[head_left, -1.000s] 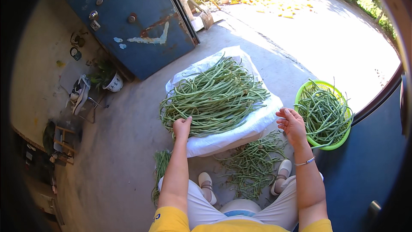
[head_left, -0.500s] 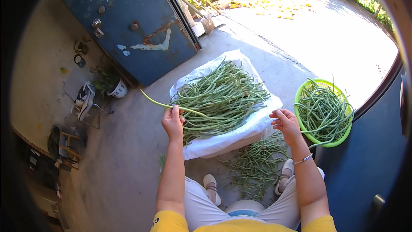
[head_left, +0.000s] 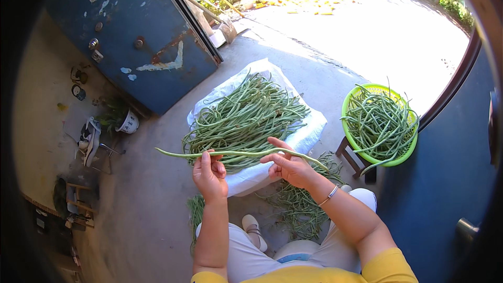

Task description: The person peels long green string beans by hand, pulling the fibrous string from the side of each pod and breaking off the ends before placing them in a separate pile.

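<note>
Floor point(head_left: 157, 215): bare grey concrete, sunlit beyond the doorway, shaded nearer in; uneven enough that a dropped pod would likely have picked up grit.
Door point(head_left: 131, 36): blue metal, paint chipped and rust-streaked, swung open at the upper left; a second dark blue panel point(head_left: 445, 188) along the right.
Sack point(head_left: 309, 126): white, spread flat on the floor ahead of the knees, carrying the big heap of long beans point(head_left: 246, 118); risk judged that pods near the edge could slide off onto the concrete.
Basket point(head_left: 348, 105): bright green plastic, perched on a low wooden stool point(head_left: 356, 160) at the right, loaded with more beans; judged top-heavy, liable to tip if knocked by an elbow.
Scraps point(head_left: 298, 209): loose bean lengths strewn on the floor between sack and feet; could be trodden on.
Clutter: small white pot point(head_left: 128, 123) and odd tools by the left wall, well apart from the work.
Held bean point(head_left: 236, 153): one long pod stretched level between both hands, above the near edge of the sack, its ends sticking out past each hand; likely to snap or slip if pulled unevenly.
Left hand point(head_left: 209, 175): fingers closed round the pod, thumb on top.
Right hand point(head_left: 291, 167): fingers half open, pod pinched lightly at the tips; looser hold, the likelier side to let go.
</note>
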`<state>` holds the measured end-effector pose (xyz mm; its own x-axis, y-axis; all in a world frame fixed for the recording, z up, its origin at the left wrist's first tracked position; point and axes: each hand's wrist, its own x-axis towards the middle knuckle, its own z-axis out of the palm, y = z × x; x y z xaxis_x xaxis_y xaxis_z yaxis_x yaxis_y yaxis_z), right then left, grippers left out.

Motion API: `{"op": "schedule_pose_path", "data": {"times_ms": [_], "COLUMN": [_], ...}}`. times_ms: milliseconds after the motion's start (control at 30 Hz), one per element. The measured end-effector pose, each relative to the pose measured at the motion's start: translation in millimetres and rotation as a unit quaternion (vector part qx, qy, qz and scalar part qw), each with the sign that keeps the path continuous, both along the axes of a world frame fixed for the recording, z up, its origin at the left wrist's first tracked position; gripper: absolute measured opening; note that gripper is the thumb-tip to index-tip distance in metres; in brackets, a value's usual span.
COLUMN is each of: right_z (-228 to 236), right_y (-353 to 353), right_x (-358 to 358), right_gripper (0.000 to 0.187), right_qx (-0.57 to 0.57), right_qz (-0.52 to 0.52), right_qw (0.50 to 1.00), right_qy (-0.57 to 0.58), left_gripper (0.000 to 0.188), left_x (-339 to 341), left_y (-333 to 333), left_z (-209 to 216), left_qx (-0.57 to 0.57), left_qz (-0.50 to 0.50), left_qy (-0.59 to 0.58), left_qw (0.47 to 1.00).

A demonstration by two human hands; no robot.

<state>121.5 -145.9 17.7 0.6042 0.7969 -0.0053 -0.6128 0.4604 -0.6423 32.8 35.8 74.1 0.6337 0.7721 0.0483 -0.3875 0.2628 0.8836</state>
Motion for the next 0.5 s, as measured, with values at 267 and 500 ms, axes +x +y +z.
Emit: {"op": "schedule_pose_path", "data": {"times_ms": [267, 500], "right_z": [-11.2, -33.1], "right_y": [-30.0, -45.0], "right_x": [17.5, 22.7], "right_gripper": [0.023, 0.023], "right_qx": [-0.023, -0.05], "right_qz": [-0.122, -0.136], "right_qw": [0.987, 0.988], "right_qy": [0.105, 0.062], "left_gripper": [0.01, 0.012], "left_x": [-15.8, -18.8], "left_y": [6.8, 8.7], "left_z": [-28.0, -33.5], "left_qx": [-0.075, -0.085], "left_qz": [-0.038, -0.071], "left_qy": [-0.015, 0.011], "left_qw": [0.996, 0.994]}}
